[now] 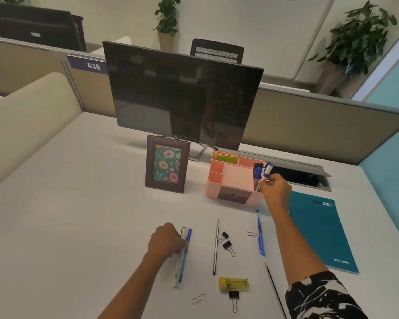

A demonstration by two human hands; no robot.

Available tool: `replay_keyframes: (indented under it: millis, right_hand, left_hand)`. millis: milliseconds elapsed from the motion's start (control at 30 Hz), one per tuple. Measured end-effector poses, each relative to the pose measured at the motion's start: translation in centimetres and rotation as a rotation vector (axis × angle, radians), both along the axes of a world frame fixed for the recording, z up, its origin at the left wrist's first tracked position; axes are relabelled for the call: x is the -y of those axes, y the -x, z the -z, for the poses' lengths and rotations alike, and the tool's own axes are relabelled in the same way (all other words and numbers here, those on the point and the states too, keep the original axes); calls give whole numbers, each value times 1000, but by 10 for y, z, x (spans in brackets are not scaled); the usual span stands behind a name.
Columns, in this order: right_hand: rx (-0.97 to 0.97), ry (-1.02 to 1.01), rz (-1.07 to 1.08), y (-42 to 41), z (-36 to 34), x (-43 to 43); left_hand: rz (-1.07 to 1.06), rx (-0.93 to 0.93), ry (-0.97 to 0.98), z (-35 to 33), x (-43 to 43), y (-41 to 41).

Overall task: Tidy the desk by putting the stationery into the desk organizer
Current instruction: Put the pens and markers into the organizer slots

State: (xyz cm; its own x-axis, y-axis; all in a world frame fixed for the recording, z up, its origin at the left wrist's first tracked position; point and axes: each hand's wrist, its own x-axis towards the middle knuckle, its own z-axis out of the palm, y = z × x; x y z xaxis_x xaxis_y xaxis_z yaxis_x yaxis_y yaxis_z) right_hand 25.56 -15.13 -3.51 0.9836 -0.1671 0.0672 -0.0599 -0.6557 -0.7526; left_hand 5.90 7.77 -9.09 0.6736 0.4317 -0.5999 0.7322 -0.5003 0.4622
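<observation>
Two hands busy | right hand pinches marker upright at right slot of organizer, centre right, to stand it inside | left hand curls round pens, lower centre, seemingly gathering next load

We find the desk organizer before the monitor, right of the picture frame, with the notebook to its right. Our right hand holds a marker over its right compartment. Nearer us, left to right: our left hand gripping a second marker, a pen against it, a pencil, two binder clips, a paper clip, a second pen. Nearest lie a second paper clip, a stapler, a third binder clip and a second pencil.
</observation>
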Motion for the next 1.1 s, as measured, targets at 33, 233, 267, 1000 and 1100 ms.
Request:
replay_keyframes:
  millis: [33,233,267,1000,1100]
  right_hand:
    - [-2,14,-4,-1,0,-1]
    - [-53,37,13,-7,0,-1]
    - [-59,29,20,-8,0,0]
    - [-259,-255,-353,147,21,-63]
    - [-257,-221,-369,145,17,-63]
  left_hand:
    - [-2,12,4,-1,1,-1]
    - [-55,119,9,-7,3,-7]
    - [-60,132,7,-8,3,-7]
    - [-150,609,352,-40,33,-33]
    - [-127,656,392,-45,38,-30]
